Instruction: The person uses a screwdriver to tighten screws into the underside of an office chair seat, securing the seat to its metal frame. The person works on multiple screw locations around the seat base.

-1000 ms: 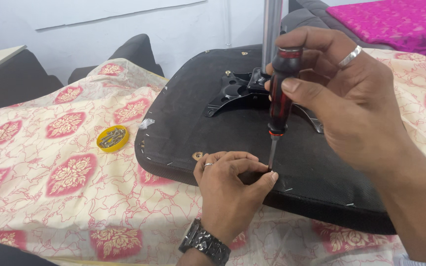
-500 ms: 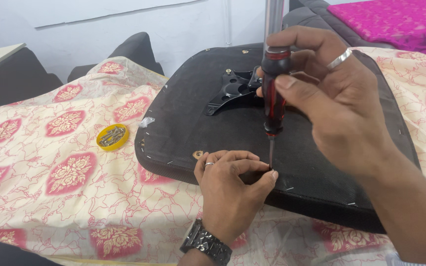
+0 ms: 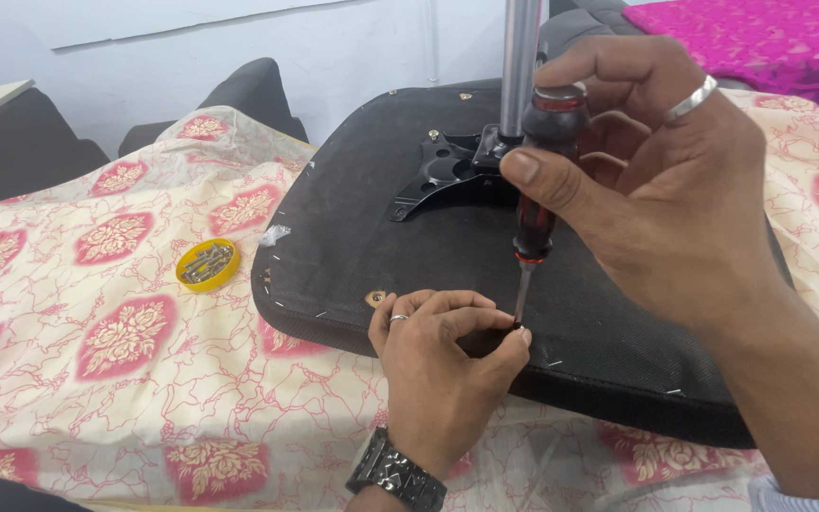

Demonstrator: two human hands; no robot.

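In the head view, the right hand (image 3: 661, 199) is gripping a screwdriver with a dark red and black handle (image 3: 540, 171). The hand is wrapping around the handle, and the thumb is pressing on its side. The screwdriver is standing almost upright, with its thin metal tip pointing down at 6 o'clock.

The left hand (image 3: 443, 365) is pinching its fingertips (image 3: 514, 332) together right at the tip. What they are pinching is too small to see. A dark metal watch (image 3: 396, 472) is sitting on that wrist.

Both hands are working over a black padded chair seat turned upside down (image 3: 409, 256). A shiny metal pole (image 3: 520, 57) is sticking up from a black metal plate (image 3: 443, 171) on it, at 12 o'clock from the left hand.

The seat is lying on a cream cloth with red flower shapes (image 3: 116, 332). A small round yellow lid holding screws (image 3: 208, 264) is sitting on the cloth at 9 o'clock from the seat, well apart from the hands.
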